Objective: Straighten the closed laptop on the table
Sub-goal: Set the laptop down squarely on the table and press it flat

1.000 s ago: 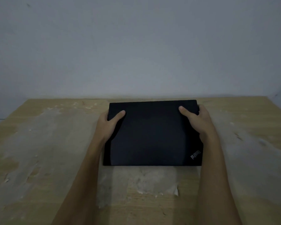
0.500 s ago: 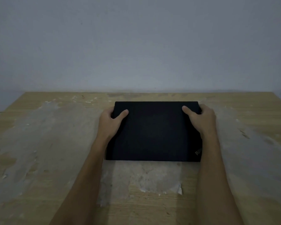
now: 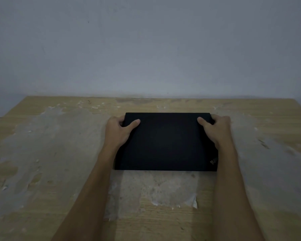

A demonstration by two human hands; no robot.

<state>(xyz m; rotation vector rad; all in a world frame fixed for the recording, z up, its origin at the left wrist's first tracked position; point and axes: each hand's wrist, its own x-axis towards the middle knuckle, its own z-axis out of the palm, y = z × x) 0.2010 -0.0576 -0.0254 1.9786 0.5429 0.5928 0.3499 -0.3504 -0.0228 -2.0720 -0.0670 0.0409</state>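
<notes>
A closed black laptop (image 3: 167, 141) lies flat on the worn wooden table (image 3: 42, 153), its edges roughly parallel to the table's far edge. A small logo shows at its near right corner. My left hand (image 3: 118, 129) grips the far left corner, thumb on the lid and fingers around the side. At the far right corner my right hand (image 3: 215, 129) holds the laptop the same way, thumb on top. Both forearms reach in from the bottom of the view.
The tabletop has large grey patches where its surface has peeled, and a torn flap (image 3: 193, 200) sticks up near the front. A plain grey wall (image 3: 149, 49) stands right behind the table's far edge. The table's left corner (image 3: 27, 97) falls off at the far left.
The laptop has been pushed slightly away from me and squared with the table edge. Both hands kept their hold on its far corners.
</notes>
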